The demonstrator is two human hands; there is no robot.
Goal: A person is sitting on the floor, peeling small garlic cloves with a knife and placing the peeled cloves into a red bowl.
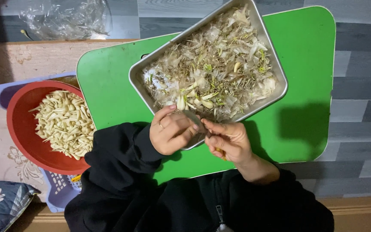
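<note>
One metal tray [275,92] of garlic skins on one green board [108,81]. Left hand [171,134] and right hand [229,141] meet at the tray's near edge, both curled narrow, pinching one small clove [196,122]. One red bowl [20,129] of peeled cloves sits left of the tray.

The light is even and fairly bright, falling from above. A soft dark shadow lies on the green board [305,124] to the right of the steel tray [280,92], whose rim gives mild glare. The picture is sharp; the black sleeves lose detail.
</note>
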